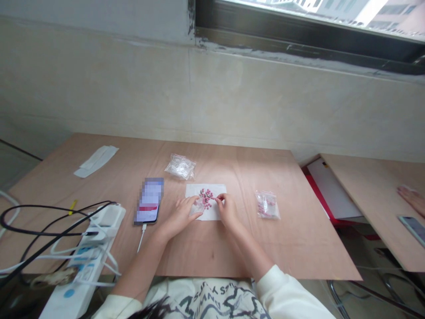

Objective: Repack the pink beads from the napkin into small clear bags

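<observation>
A loose pile of small pink and dark bead-like pieces (206, 197) lies on a white sheet of paper (212, 215). At the pile's left edge, my left hand (181, 216) holds a small clear plastic bag (198, 205) between thumb and fingers. My right hand (229, 210) is on the other side, its thumb and index finger pinched on a small pink piece (214, 198) beside the pile. Exactly what these tiny pieces are is too small to tell.
A clear bundle of plastic bags (181, 167) lies behind the paper, and a bag with pink pieces (267, 205) lies right. On the left are a charging phone (149, 201), a power strip (96, 239) with cables and a white strip (96, 161). Another person's hand (413, 197) rests far right.
</observation>
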Available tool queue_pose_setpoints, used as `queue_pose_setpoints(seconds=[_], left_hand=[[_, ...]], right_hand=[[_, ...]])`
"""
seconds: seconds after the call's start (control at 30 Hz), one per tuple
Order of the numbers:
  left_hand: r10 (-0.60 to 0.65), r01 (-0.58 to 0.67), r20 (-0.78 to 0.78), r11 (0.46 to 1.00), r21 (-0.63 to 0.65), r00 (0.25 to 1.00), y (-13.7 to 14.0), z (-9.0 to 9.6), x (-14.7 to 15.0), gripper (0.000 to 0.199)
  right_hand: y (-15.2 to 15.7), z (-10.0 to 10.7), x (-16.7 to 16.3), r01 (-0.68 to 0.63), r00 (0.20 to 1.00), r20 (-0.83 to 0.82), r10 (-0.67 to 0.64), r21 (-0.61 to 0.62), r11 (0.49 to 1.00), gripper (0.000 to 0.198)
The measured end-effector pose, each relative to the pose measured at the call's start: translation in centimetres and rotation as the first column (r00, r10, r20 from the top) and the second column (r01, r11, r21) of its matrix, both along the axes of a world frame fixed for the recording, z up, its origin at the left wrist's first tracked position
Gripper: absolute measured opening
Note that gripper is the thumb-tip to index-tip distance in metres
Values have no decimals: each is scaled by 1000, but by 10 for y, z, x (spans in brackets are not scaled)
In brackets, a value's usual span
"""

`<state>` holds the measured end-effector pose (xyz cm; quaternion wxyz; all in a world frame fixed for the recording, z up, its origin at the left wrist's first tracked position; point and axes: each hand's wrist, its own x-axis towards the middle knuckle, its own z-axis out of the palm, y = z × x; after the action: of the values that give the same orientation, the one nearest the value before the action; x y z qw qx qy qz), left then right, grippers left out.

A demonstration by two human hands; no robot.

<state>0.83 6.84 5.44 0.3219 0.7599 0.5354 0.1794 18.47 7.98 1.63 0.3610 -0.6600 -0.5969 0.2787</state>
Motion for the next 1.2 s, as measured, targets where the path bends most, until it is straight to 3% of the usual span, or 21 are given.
queue_pose_setpoints(seconds=[0.13,0.23,0.3,0.5,0.63,0.7,0.83,1.0,1.2], left_hand=[[-3,2,32,999,33,999,-4,-2,3,39],[31,-34,68,999,42,997,-7,-3,4,39],[50,-55,100,997,50,994,-7,-4,4,40],[18,-23,157,999,29,987,-5,-8,-1,45],[4,-5,167,1000,9,986,-1,-9,-9,44],[21,-24,136,1000,21,990,1,-10,-14,43],[41,-45,82,998,49,996,5,-12,-20,41],[31,-34,54,998,52,998,4,-11,-22,42],[22,-22,7,999,31,1000,-1,-8,-19,41]], right_hand=[[-8,21,-22,-152,976,-158,149,-7,988,10],[-13,31,-32,-258,936,-260,236,-56,964,20],[-15,34,-33,-284,910,-332,249,-60,957,28],[-15,38,-22,-299,891,-376,253,-68,952,12],[-8,32,-15,-322,855,-456,247,-94,942,17],[-4,24,-11,-238,892,-416,177,-98,966,17],[4,0,-2,17,993,-120,-21,-36,999,10],[9,-18,-1,-34,996,78,34,-7,999,5],[11,-13,-3,-55,994,93,56,-11,998,6]])
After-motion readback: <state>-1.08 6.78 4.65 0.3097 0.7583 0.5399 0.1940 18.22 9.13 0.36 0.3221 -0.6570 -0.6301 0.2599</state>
